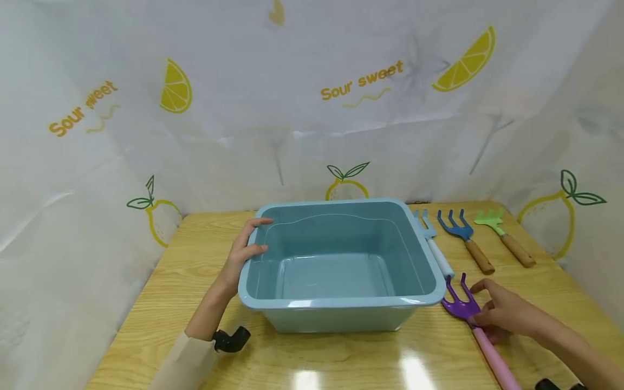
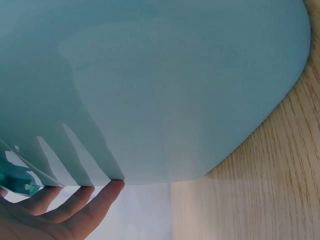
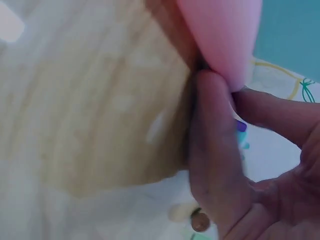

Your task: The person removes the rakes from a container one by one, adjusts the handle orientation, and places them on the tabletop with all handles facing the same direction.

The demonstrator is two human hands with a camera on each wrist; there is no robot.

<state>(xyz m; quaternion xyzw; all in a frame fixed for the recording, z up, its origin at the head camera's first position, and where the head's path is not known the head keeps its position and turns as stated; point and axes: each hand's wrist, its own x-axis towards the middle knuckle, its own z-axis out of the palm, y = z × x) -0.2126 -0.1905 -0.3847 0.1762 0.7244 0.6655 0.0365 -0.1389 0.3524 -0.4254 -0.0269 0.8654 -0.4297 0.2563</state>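
A light blue plastic basin point(image 1: 336, 303) stands in the middle of the wooden table. My left hand point(image 1: 242, 252) grips its left rim, with two digits reaching over the edge; in the left wrist view several fingertips touch the outer wall. On the right, my right hand point(image 1: 507, 311) pinches a small garden rake with purple tines point(image 1: 460, 309) and a pink handle point(image 1: 494, 357), holding it near the neck. The rake lies at a slant, tines pointing away from me beside the basin's front right corner. The right wrist view shows thumb and finger at the narrow end of the pink handle.
Right of the basin lie a light blue garden fork point(image 1: 440, 259), a blue rake point(image 1: 478, 254) with wooden handle and a green rake point(image 1: 517, 249) with wooden handle. A white lemon-print sheet point(image 1: 273, 141) hangs behind the wooden table point(image 1: 205, 233).
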